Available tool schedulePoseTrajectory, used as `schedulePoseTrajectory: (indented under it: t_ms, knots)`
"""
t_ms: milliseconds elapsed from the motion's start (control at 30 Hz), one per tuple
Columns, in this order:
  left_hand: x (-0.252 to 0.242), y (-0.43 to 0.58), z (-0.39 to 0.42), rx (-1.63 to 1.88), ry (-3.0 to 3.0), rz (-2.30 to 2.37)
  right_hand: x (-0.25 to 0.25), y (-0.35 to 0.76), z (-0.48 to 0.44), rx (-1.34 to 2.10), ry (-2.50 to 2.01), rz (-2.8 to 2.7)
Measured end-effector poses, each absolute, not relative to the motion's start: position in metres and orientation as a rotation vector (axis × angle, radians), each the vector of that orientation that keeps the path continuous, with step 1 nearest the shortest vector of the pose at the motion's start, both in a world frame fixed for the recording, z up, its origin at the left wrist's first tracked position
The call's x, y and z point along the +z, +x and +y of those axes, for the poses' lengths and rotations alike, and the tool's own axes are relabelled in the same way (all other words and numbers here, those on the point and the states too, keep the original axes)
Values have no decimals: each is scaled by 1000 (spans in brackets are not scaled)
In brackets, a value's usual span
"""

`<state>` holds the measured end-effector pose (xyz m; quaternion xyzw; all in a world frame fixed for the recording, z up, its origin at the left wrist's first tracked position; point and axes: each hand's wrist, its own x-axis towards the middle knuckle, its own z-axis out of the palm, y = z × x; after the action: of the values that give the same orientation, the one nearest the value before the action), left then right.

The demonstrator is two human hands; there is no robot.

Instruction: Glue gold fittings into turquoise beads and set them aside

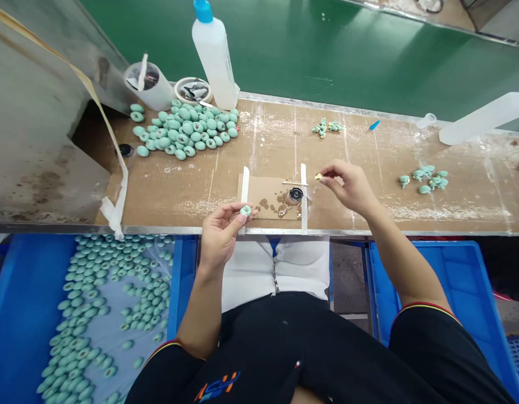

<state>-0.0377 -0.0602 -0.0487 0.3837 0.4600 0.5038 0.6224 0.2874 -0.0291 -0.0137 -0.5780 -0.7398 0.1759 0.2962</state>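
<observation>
Near the bench's front edge, my left hand (223,227) pinches a small mint-green egg-shaped piece (246,211) with a dark opening facing up. To the right, my right hand (345,185) holds a tiny yellowish piece (318,177) between thumb and fingertips; its exact kind is too small to make out. Between the hands lies a cardboard sheet (263,191) held by white tape strips, with wet brown spots on it. A small round pot of black stuff (295,194) stands on the sheet, and a thin stick (293,183) lies just behind it.
Many green egg pieces (187,129) are heaped at the back left, beside a white bottle (215,62), a tape roll (193,90) and a cup (152,87). Small clusters (430,178) lie at right. Blue bins (23,314) flank me below; the left one holds more eggs.
</observation>
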Motion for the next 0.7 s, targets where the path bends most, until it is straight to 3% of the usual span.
schedulePoseTrajectory:
  t_ms: [167, 700]
  knots:
    - [-51, -35, -61, 1183, 897, 1062, -4, 256, -45, 490, -1344, -2198]
    - [-54, -37, -62, 1180, 856, 1071, -12, 244, -42, 318, -1325, -2372]
